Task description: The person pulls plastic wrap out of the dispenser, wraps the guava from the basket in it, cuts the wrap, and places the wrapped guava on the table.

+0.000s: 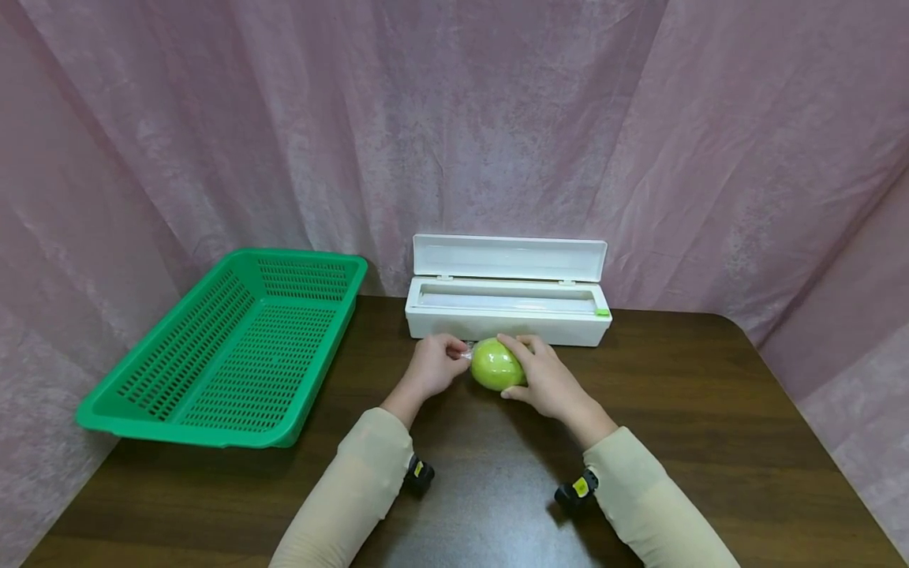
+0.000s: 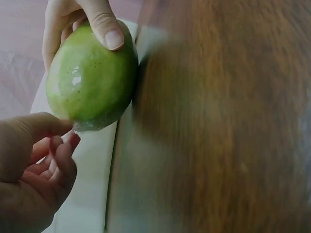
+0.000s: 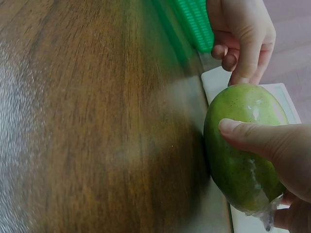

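A green mango (image 1: 495, 365) wrapped in clear cling film sits above the table, in front of the white dispenser box. My right hand (image 1: 547, 380) grips its right side, thumb and fingers spread round it. At the mango's left end, my left hand (image 1: 433, 364) pinches a gathered tail of the cling film (image 2: 81, 128) between thumb and fingertips. Another bunched tuft of film (image 3: 266, 214) sticks out at the opposite end, by the right hand's fingers. The film lies tight and shiny over the mango's skin.
Directly behind the hands stands the white dispenser box (image 1: 507, 325), lid raised, with a small green piece (image 1: 602, 312) at its right end. A green slotted basket (image 1: 199, 433) occupies the left of the brown wooden table (image 1: 696, 410). Pink curtains hang behind.
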`<control>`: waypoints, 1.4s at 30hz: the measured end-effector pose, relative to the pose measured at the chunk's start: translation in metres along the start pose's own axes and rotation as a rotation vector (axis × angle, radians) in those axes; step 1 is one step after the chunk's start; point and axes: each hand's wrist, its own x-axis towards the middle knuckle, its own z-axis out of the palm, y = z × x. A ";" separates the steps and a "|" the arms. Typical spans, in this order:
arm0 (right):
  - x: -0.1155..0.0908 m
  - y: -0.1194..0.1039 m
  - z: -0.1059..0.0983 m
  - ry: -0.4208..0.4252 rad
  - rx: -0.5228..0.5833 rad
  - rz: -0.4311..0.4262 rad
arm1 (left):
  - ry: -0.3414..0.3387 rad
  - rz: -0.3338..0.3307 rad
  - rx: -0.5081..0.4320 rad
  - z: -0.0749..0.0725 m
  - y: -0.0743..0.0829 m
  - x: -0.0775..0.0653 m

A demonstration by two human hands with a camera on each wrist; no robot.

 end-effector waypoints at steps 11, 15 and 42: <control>0.000 -0.001 0.000 -0.002 -0.004 0.004 | -0.069 0.085 0.146 0.001 -0.006 0.001; 0.000 0.000 0.000 -0.002 -0.002 0.005 | -0.070 0.155 0.206 0.001 -0.004 0.002; -0.001 0.001 0.000 0.002 0.003 -0.002 | -0.123 0.069 0.149 -0.009 0.008 0.002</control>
